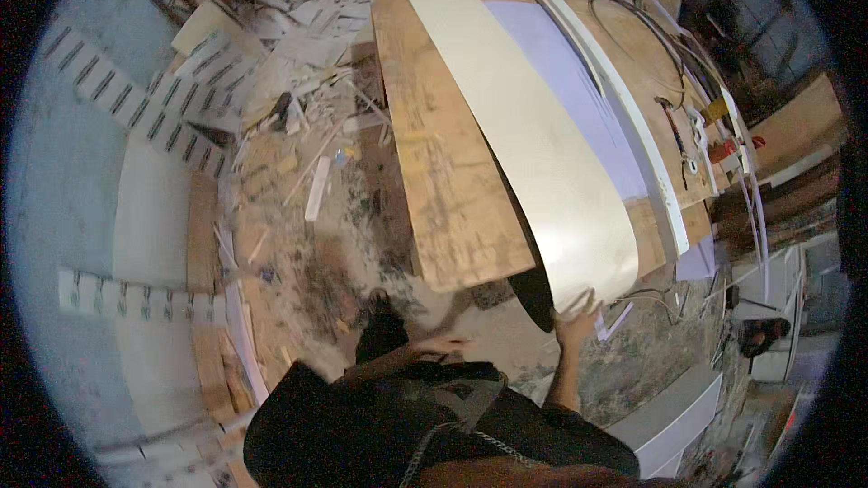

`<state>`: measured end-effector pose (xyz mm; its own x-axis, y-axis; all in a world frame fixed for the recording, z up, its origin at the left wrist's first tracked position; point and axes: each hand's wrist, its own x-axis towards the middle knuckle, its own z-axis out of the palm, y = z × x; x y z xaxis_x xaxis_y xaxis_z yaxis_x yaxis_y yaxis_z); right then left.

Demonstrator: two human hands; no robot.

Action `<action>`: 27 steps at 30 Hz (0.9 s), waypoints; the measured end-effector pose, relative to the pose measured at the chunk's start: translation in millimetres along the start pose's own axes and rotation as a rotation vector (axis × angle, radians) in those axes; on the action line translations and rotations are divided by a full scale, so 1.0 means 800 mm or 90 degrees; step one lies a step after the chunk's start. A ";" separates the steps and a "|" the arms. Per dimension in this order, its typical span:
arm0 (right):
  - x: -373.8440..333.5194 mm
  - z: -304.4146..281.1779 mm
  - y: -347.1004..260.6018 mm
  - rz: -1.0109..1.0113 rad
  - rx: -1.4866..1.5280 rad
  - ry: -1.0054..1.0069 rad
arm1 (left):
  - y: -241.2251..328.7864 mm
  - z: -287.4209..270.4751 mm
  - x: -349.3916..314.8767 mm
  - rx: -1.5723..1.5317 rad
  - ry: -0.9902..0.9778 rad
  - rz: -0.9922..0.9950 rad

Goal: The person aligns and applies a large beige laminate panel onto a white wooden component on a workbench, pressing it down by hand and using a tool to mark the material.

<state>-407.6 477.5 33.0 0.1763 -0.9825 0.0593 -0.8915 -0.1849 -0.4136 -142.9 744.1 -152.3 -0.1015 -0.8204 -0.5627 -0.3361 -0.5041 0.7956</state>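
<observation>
A long cream sheet [542,145], thin and flexible, lies lengthwise over a wooden board table [452,190]. Its near end sticks out past the table's edge and bends, with a dark underside showing on its left. My right hand [577,314] grips that near end by its lower edge. Close to my body, my left hand [441,345] is held low with its fingers stretched out, touching neither the sheet nor the table. Beside the cream sheet, a lavender sheet [570,81] lies flat on the boards.
A white strip [637,136] runs along the table right of the lavender sheet. Pliers-like tools [689,149] and cables lie at the right side. Offcuts and scraps [316,188] litter the floor on the left. A pale grey panel [669,420] stands at the lower right.
</observation>
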 end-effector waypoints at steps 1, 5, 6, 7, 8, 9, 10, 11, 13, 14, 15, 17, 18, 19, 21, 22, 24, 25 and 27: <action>0.001 0.015 0.024 -0.023 -0.111 0.024 | -0.040 -0.046 -0.019 0.023 -0.001 -0.008; 0.028 0.044 0.079 -0.003 -0.196 -0.005 | -0.142 -0.296 -0.058 0.230 0.126 -0.017; 0.060 0.034 0.105 -0.023 -0.517 0.167 | -0.140 -0.369 -0.024 0.345 0.269 0.043; 0.026 0.099 -0.005 0.161 -0.335 -0.060 | -0.174 -0.484 -0.101 0.438 0.337 -0.040; 0.022 0.109 -0.035 0.229 -0.340 -0.076 | -0.163 -0.562 -0.103 0.341 0.394 -0.052; 0.018 0.097 -0.003 0.047 -0.400 0.176 | -0.132 -0.613 -0.058 0.170 0.434 0.002; 0.000 0.103 -0.018 0.239 -0.287 0.114 | -0.104 -0.673 -0.042 0.024 0.466 0.045; -0.015 0.105 -0.036 0.434 -0.204 0.068 | -0.076 -0.723 -0.026 -0.093 0.486 0.111; -0.029 0.111 -0.071 0.537 -0.154 0.115 | -0.019 -0.807 0.021 -0.221 0.483 0.264; -0.028 0.122 -0.093 0.545 -0.142 0.137 | 0.008 -0.848 0.049 -0.248 0.471 0.327; -0.045 0.126 -0.117 0.562 -0.135 0.151 | 0.019 -0.877 0.069 -0.296 0.486 0.256; -0.038 0.184 -0.182 0.566 -0.066 0.128 | 0.014 -0.991 0.083 -0.102 0.514 0.355; -0.048 0.175 -0.212 0.594 -0.071 0.124 | 0.061 -1.024 0.127 -0.356 0.424 0.291; -0.079 0.165 -0.244 0.623 -0.071 0.098 | 0.072 -1.033 0.140 -0.605 0.339 0.180; -0.095 0.159 -0.293 0.646 -0.047 0.068 | 0.106 -1.062 0.186 -0.610 0.360 0.207; -0.120 0.154 -0.323 0.670 -0.048 0.053 | 0.135 -1.082 0.214 -0.586 0.340 0.178; -0.147 0.134 -0.382 0.712 -0.033 0.037 | 0.231 -1.115 0.291 -0.504 0.249 0.135; -0.158 0.125 -0.410 0.740 -0.025 0.037 | 0.289 -1.126 0.338 -0.446 0.195 0.149; -0.134 0.120 -0.485 0.786 0.013 0.015 | 0.382 -1.200 0.450 -0.425 0.147 0.179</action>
<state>-40.9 656.6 100.2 -0.7869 -0.4981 -0.3643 -0.4479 0.8671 -0.2180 616.9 35.3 104.1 0.1231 -0.9406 -0.3165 0.3187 -0.2646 0.9102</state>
